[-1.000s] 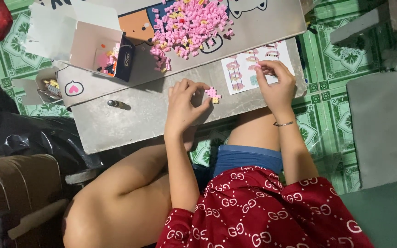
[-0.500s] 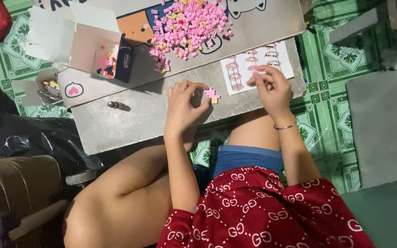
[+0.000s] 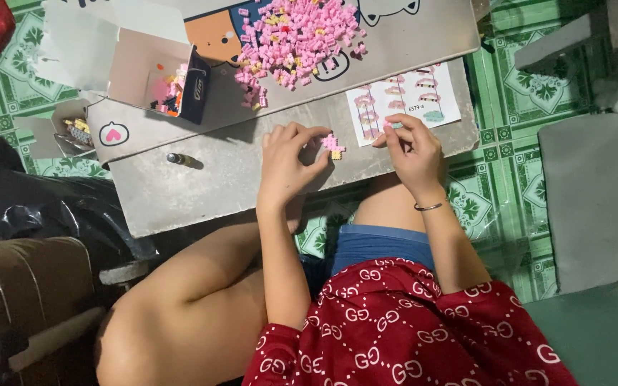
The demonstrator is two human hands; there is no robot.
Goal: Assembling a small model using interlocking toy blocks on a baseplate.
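Right hand [image 3: 410, 146] has slid down off the instruction sheet [image 3: 403, 96], fingers pinched on a tiny pink brick, moving toward the small brick assembly [image 3: 333, 145]. Left hand [image 3: 287, 159] steadies that assembly on the desk [image 3: 202, 182], fingers narrow around it, with the pink brick pile [image 3: 298, 36] within reach.

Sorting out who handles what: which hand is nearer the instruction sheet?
Right. The right hand rests on the instruction sheet's lower edge; the left hand lies off it, beside the small pink build.

home, floor-level setup: green patterned floor tiles [image 3: 509, 200], brown sofa [image 3: 16, 286], low grey table [image 3: 194, 179] with toy bricks [image 3: 295, 36]
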